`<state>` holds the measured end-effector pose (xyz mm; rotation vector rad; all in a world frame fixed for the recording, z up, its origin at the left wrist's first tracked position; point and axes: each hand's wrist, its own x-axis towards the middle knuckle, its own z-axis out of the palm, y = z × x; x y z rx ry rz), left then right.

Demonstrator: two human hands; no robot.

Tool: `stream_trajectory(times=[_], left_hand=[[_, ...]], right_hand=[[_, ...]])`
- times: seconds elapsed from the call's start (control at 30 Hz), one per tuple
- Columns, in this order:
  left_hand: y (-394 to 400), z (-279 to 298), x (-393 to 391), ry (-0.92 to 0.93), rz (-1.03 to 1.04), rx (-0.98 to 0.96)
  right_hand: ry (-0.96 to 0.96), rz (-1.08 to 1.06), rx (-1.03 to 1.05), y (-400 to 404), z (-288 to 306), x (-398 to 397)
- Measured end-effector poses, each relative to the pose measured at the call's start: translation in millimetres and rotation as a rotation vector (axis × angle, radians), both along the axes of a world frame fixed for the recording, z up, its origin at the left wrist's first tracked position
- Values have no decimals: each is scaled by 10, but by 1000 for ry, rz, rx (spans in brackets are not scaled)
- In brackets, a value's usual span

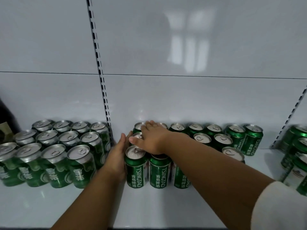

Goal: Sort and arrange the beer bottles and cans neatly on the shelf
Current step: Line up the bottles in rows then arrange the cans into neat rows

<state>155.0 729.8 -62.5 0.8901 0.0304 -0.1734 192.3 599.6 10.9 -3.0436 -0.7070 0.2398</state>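
Left hand [118, 156] flat, fingers straight, palm facing right. Right hand [150, 138] spread, palm down.

**Green cans grouped upright on white shelf**

A tight block of green cans [54, 146] with silver tops is stood left of the slotted upright. Green Tsingtao cans [137, 166] are ranged in rows to its right, upright, touching. More cans [295, 156] are seen at far right.

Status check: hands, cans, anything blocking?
Left hand flat against Tsingtao cans side. Right hand flat on their tops. Other can block close left, gap between.
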Motion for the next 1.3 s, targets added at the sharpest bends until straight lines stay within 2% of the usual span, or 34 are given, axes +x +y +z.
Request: stream_trajectory(times=[0.23, 0.53, 0.9, 1.03, 1.3], left_hand=[[-7, -16, 74, 41, -48, -31], [11, -70, -3, -24, 91, 14], [-45, -177, -26, -6, -38, 50], [-33, -153, -64, 1, -10, 25], [-57, -202, -118, -25, -1, 49]], right_hand=[[-17, 17, 7, 7, -35, 14], [-18, 11, 62, -2, -26, -28], [-6, 52, -10, -4, -20, -75], [20, 12, -1, 42, 5, -88], [-62, -1, 18, 82, -121, -87]])
